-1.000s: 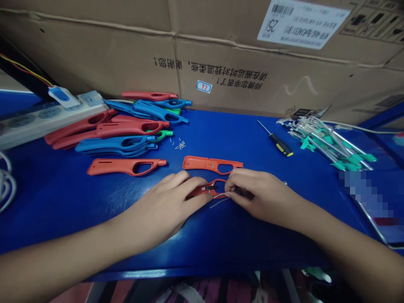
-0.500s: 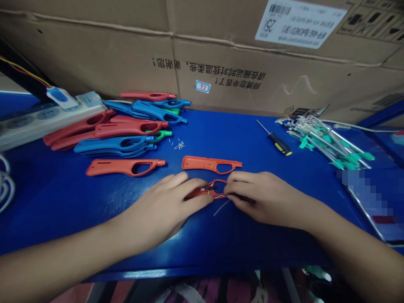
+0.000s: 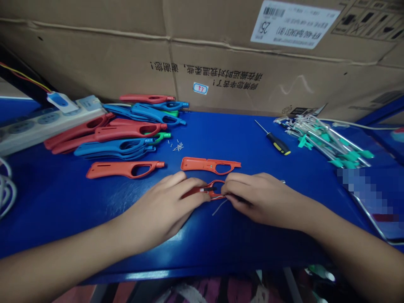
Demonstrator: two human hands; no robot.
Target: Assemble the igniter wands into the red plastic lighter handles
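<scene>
Both hands are on an orange-red lighter shell half [image 3: 210, 184] low over the blue table. My left hand [image 3: 170, 202] has its fingers and thumb closed around the handle end, covering most of it. At the loop end, my right hand [image 3: 261, 195] pinches the shell's edge and a thin pale wire [image 3: 220, 206], whose loose end hangs toward me. Inside the shell lies a small black-and-white part [image 3: 206, 189]. A matching open shell half [image 3: 194, 163] rests just behind. My right fingers hide the shell's tip.
At left lie a closed orange lighter casing [image 3: 109, 169] and stacked red and blue casings [image 3: 126, 131], beside a power strip [image 3: 28, 126]. Tiny screws [image 3: 178, 147] sit mid-table. A screwdriver [image 3: 277, 143], metal tubes with green parts [image 3: 331, 139] and a cardboard box [image 3: 126, 50] are farther back.
The view has shifted slightly. My hands keep their hold on the shell half, and the right fingers have moved a little at its loop end. A small shiny spot now shows behind my right wrist.
</scene>
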